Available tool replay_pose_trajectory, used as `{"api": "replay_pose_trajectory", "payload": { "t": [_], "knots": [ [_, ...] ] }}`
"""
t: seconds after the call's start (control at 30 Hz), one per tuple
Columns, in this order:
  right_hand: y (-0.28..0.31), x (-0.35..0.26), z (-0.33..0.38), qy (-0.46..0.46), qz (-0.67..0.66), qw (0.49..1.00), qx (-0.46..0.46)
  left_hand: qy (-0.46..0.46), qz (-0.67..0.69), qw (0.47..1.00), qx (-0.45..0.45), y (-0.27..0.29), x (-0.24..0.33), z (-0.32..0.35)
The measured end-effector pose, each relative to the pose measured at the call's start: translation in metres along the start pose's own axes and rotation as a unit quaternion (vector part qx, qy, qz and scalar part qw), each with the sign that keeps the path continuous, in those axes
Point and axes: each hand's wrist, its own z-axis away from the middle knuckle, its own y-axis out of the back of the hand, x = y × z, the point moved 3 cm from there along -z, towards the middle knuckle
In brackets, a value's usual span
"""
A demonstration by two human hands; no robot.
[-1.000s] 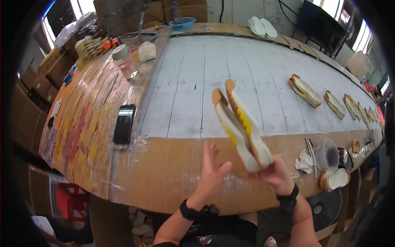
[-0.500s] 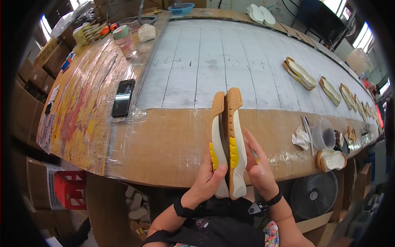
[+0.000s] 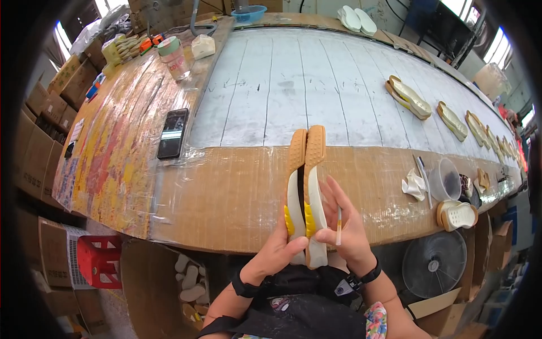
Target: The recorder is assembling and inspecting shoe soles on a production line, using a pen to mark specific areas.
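Observation:
A pair of shoe soles stands side by side in front of my body, toes pointing away, with tan tread, white midsoles and yellow inserts. My left hand (image 3: 275, 251) is closed around the left sole (image 3: 294, 206), its thumb lying across the heel end. Against the outer side of the right sole (image 3: 318, 212) rests my right hand (image 3: 351, 234), its thumb on the heel part and its fingers partly extended. Between that hand's fingers is a thin stick (image 3: 339, 226) with an amber section. A dark gap shows between the two soles.
A phone (image 3: 173, 134) lies left on the cardboard-topped table (image 3: 220, 198). At right are a clear plastic cup (image 3: 445, 179), crumpled tissue (image 3: 414, 185), a pen (image 3: 423, 179) and another sole pair (image 3: 457, 215). More soles (image 3: 409, 98) line the white surface. A jar (image 3: 174, 58) stands far left.
The soles have turned in my hands, showing more tread, and their toe ends are closer together. My right thumb has come onto the right sole, and the thin stick shows more clearly.

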Motion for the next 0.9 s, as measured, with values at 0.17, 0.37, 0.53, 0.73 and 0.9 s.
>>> {"api": "replay_pose_trajectory", "payload": {
  "t": [0.17, 0.37, 0.53, 0.73, 0.9],
  "knots": [
    [-0.017, 0.001, 0.005, 0.089, 0.391, 0.915, 0.049, 0.048, 0.031, 0.991, 0.121, 0.004, 0.007, 0.002],
    [-0.016, -0.011, 0.01, 0.201, 0.495, 0.845, -0.036, -0.032, 0.29, 0.898, 0.329, 0.018, 0.021, -0.001],
    [-0.035, 0.005, 0.021, 0.196, 0.337, 0.919, 0.053, -0.078, 0.365, 0.872, 0.317, 0.025, 0.024, -0.005],
    [-0.048, 0.008, 0.023, 0.21, 0.295, 0.931, 0.044, -0.082, 0.355, 0.884, 0.292, 0.025, 0.024, -0.005],
    [-0.037, 0.008, 0.032, 0.168, 0.243, 0.955, -0.02, 0.0, 0.36, 0.911, 0.201, 0.028, 0.013, -0.002]
  ]
}}
